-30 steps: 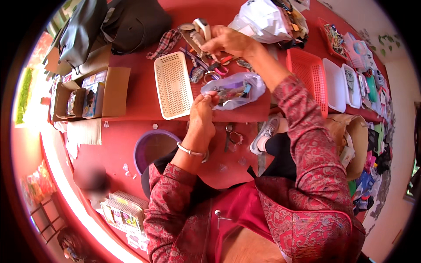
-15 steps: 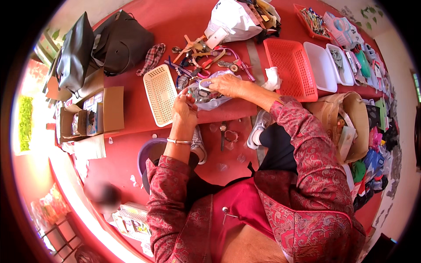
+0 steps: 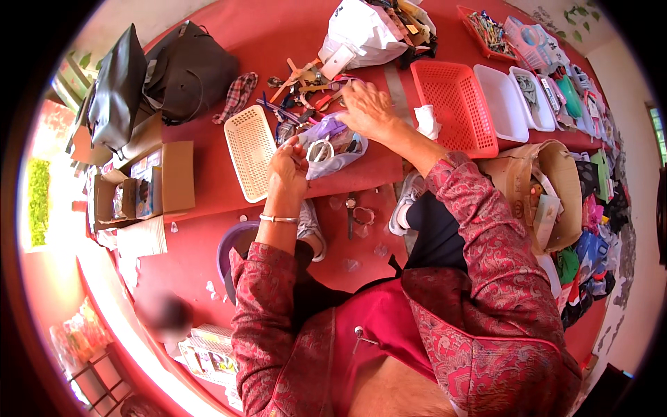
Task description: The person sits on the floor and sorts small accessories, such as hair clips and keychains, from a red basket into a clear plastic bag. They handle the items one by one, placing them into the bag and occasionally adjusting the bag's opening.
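My left hand point(image 3: 287, 172), with a silver bangle on its wrist, is beside a clear plastic bag point(image 3: 339, 164). Its fingers are curled together at the bag's left edge, and what they pinch is too small to make out. Inside the bag lie a white ring-shaped thing point(image 3: 320, 151) and other small items. Over the bag's far right side reaches my right hand point(image 3: 368, 111), fingers apart and nothing seen in them. Beyond both hands spreads a tangled pile of wristwatches and straps point(image 3: 306, 90), partly covered by my right hand.
A cream basket point(image 3: 230, 154) stands left of the bag. To the right are a red basket point(image 3: 455, 104), a white tray point(image 3: 501, 104) and a cardboard box point(image 3: 511, 177). Black bags point(image 3: 191, 69) sit far left. A watch point(image 3: 350, 215) lies on the red floor below the table.
My right hand has moved up and right, away from the bag, and its fingers have spread. The white ring-shaped thing now lies uncovered in the bag. My left hand has barely moved.
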